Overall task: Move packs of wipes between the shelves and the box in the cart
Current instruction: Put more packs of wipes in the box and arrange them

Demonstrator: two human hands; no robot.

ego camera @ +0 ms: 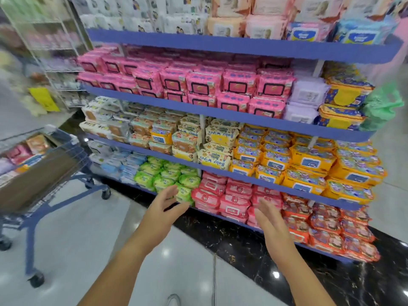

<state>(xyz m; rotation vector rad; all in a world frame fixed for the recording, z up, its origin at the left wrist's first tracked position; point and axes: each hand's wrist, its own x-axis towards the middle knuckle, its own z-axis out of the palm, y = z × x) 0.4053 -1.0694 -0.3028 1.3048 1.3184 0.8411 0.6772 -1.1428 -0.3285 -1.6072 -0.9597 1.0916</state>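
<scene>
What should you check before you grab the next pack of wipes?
1. Left hand free: ok, open and holding nothing.
2. Right hand free: ok, open and holding nothing.
3. Red packs to grab: ok, stacked low, just ahead of both hands.
4. Cart nearby: ok, it stands to the left.
5. Room in the box: cannot tell, packs already lie inside and the view is blurred.

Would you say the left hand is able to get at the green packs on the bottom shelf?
Probably yes: the left hand is open and empty, just in front of the green packs, with nothing between them.
</scene>
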